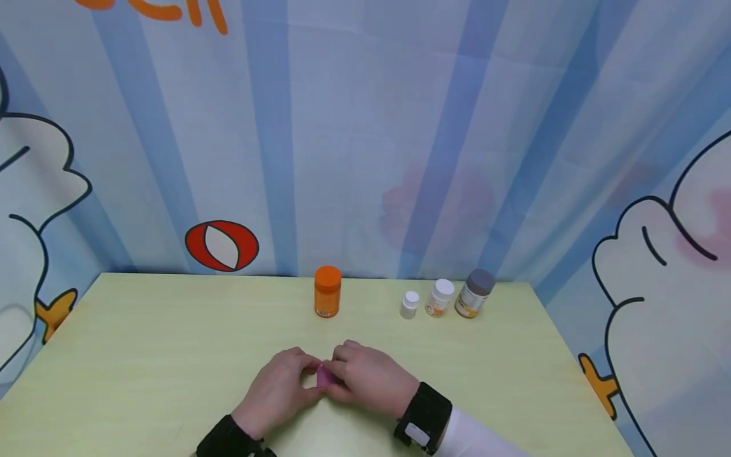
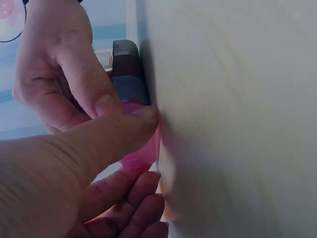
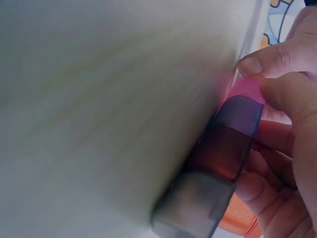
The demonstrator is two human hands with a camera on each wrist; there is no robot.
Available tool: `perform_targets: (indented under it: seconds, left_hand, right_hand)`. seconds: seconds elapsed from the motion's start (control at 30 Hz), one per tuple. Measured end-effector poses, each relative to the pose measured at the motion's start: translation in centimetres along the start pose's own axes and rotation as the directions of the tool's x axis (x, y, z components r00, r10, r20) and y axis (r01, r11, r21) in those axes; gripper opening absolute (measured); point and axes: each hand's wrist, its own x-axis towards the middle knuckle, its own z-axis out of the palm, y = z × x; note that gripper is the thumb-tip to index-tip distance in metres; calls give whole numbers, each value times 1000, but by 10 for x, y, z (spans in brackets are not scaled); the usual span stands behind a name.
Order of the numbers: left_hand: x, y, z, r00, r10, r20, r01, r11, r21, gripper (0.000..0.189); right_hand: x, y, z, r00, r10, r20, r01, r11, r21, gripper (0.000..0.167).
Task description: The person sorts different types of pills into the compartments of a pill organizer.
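Observation:
Low over the front middle of the table, both hands are at a small pill organizer (image 3: 220, 148). Its row of translucent compartments runs from a pink end (image 2: 142, 151) through bluish grey and dark red to smoky grey. My left hand (image 1: 280, 387) pinches the pink end between thumb and fingers. From the other side, my right hand (image 1: 374, 381) grips the organizer, its thumb and index finger at the pink part and the other fingers along its side. In the head view only a bit of pink shows between the hands. Whether a lid is raised is hard to tell.
An orange bottle (image 1: 327, 293) stands beyond the hands. Farther right along the back edge are a small white-capped bottle (image 1: 408, 305), a larger white bottle (image 1: 440, 299) and a grey-capped bottle (image 1: 474, 294). A printed blue curtain (image 1: 354, 139) hangs behind the pale yellow table (image 1: 143, 349).

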Motion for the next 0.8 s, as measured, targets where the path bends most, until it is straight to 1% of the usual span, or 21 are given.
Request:
perform_targets:
  seconds: [0.2,0.3,0.4,0.47,0.5,0.53,0.57,0.6,0.67,0.73,0.8]
  left_hand:
    - [1,0,3,999,-19,-26,19,1000,3,33]
    - [2,0,4,999,-30,-18,30,1000,-9,33]
    - [3,-1,4,999,-37,-2,37,999,-26,34]
    - [4,-1,4,999,-43,13,44,998,-40,34]
    - [4,-1,5,999,-45,20,46,998,-45,34]
    - [4,-1,5,999,-46,23,48,998,-51,35]
    - [4,-1,5,998,-51,28,52,997,-56,35]
    - [4,-1,5,998,-53,33,55,997,-60,36]
    - [5,-1,5,997,-64,37,66,996,-67,38]
    - [5,-1,4,996,-77,39,80,994,-74,40]
    - [5,0,4,994,-96,45,99,992,-76,42]
  right_hand:
    - [2,-2,0,997,-61,-38,57,993,-101,19]
    - [3,-2,-1,996,-77,-44,72,992,-107,20]
    - [2,1,-1,997,-59,-54,57,997,-46,21]
    - [2,4,0,999,-23,-49,25,999,42,20]
    - [2,6,0,999,10,-37,-6,995,99,21]
    - [3,8,1,999,49,-21,-45,986,160,23]
    - [4,9,1,996,88,3,-87,970,225,25]
    - [5,11,2,991,133,23,-134,951,280,27]
    - [8,13,2,973,223,59,-229,905,359,31]
    - [11,14,3,951,299,77,-304,861,407,31]
    - [15,15,4,934,349,74,-346,838,421,28]
